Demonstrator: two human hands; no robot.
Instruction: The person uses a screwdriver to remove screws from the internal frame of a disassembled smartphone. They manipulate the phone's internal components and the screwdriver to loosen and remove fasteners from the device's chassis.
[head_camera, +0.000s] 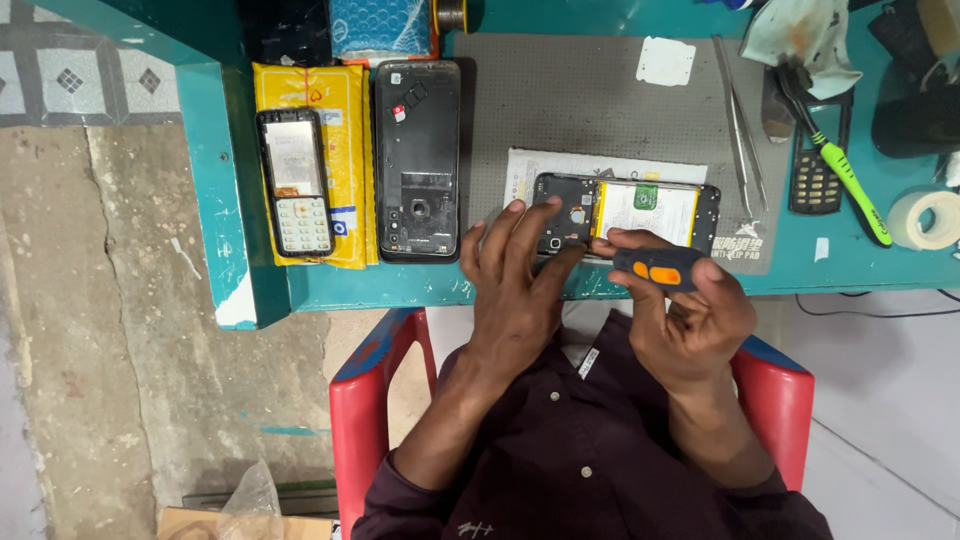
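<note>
Teal-painted workbench (640, 285) over a concrete floor, grey anti-slip work mat (590, 110) on top. On the mat, near the front edge: opened black smartphone with its back off, yellow-and-white battery exposed (630, 212). Left hand (515, 275) is spread, fingers loose, fingertips pressing on the phone's camera end to pin it; it grips nothing. Right hand (690, 320) is curled around a small dark-blue tool with orange buttons (660, 268), thumb along its top, tip pointed at the phone's lower edge near the board. Can't tell if the tip actually touches.

Step in hand, by my read: working on the board area of the open phone with the handheld tool. Next move calls for a steady pin from the left hand and fine placement of the tip, staying off the battery.

Also on the bench: black phone back shell (417, 160), small keypad phone (294, 182) lying on a yellow padded envelope (345, 110), steel tweezers (740, 125), green-handled toothbrush (850, 185), roll of clear tape (925, 218). Person sits on a red plastic chair (365, 400).
</note>
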